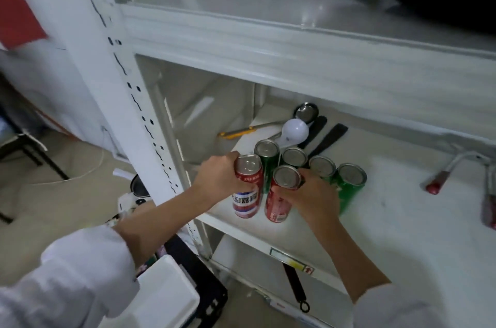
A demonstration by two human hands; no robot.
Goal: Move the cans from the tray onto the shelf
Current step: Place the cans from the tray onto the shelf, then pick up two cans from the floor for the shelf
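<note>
My left hand (218,180) grips a red can (247,190) on the shelf (389,209). My right hand (311,197) clasps another red can (280,199) beside it.

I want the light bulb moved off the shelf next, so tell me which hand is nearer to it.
Right, by a small margin. The right hand, gripping a red can, sits just in front of the light bulb; the left hand, holding the red-and-white can, is further left.
</note>
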